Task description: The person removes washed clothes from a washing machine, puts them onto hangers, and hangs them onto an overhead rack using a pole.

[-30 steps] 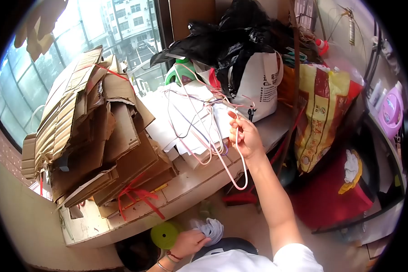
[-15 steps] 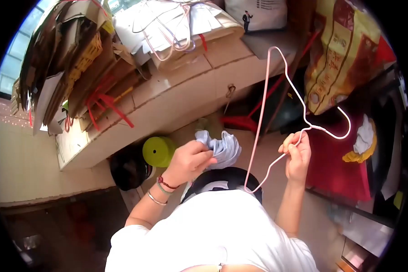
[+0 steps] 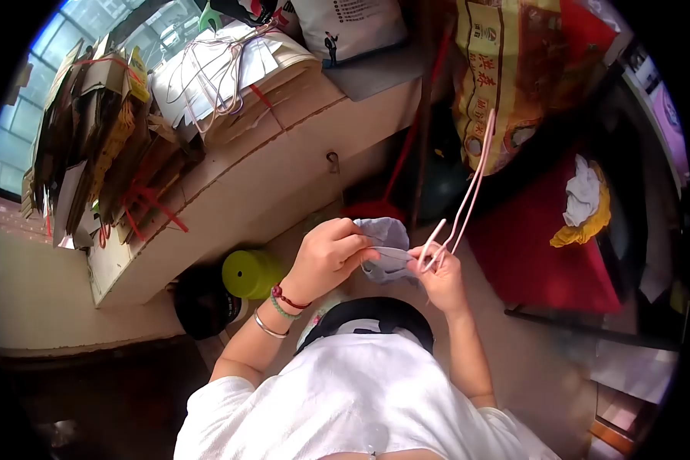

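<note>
A light grey-blue cloth [image 3: 389,268] hangs in front of me between my two hands. My left hand [image 3: 331,257], with bracelets at the wrist, pinches its left edge, pulling the rim out. My right hand [image 3: 438,277] is closed round the pink wire hanger [image 3: 470,201], and its fingertips also meet the right edge of the cloth. Seen nearly edge-on, the hanger points up and to the right, its hook close to my right fingers.
Bundled cardboard [image 3: 92,146] and a stack of papers with wire hangers [image 3: 230,77] rest on the ledge [image 3: 245,172]. A green roll [image 3: 251,274] lies below. At right are a patterned sack [image 3: 506,69], a red surface [image 3: 540,245] and yellow and white cloths [image 3: 585,203].
My right hand has moved left to the cloth, and the hanger has turned from broadside to nearly edge-on. The cloth is now stretched between both hands. The view has shifted.
</note>
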Action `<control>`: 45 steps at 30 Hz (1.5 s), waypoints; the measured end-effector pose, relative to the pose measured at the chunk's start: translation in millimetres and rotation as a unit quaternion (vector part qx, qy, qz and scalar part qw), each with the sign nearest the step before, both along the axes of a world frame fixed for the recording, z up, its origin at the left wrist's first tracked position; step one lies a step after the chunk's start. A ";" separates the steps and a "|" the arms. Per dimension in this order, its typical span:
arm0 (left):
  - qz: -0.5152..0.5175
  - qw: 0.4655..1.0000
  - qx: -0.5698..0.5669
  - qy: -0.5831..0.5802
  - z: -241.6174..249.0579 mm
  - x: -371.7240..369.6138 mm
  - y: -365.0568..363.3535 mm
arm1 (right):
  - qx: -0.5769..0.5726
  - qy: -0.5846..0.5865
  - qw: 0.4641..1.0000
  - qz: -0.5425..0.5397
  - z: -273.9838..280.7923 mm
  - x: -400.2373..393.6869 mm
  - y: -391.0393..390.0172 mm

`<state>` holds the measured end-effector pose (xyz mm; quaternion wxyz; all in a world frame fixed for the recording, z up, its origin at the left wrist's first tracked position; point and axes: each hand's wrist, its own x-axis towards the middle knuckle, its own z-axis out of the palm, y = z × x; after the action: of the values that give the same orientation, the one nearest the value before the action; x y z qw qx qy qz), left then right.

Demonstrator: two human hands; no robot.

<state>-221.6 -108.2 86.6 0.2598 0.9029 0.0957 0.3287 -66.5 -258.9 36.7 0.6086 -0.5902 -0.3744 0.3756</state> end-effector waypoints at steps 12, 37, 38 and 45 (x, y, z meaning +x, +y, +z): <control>0.117 0.985 -0.097 0.086 -118.7 69.4 29.2 | 0.092 -0.091 0.973 -0.188 73.2 -4.0 -18.2; -0.030 0.721 -0.689 0.068 -124.4 102.8 60.1 | -0.225 -0.112 0.864 -0.436 12.4 -107.1 -81.5; -0.017 0.736 -0.673 0.069 -102.4 101.9 57.7 | -0.215 -0.121 0.868 -0.432 11.7 -112.5 -87.6; 0.049 0.915 -0.394 0.078 -104.9 112.5 53.5 | -0.201 -0.128 0.896 -0.374 46.8 -126.0 -79.3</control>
<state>-109.1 -54.7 -18.2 0.5694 0.7446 0.2813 0.2053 -192.4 -338.2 83.5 0.5196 -0.8394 -0.1168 0.1085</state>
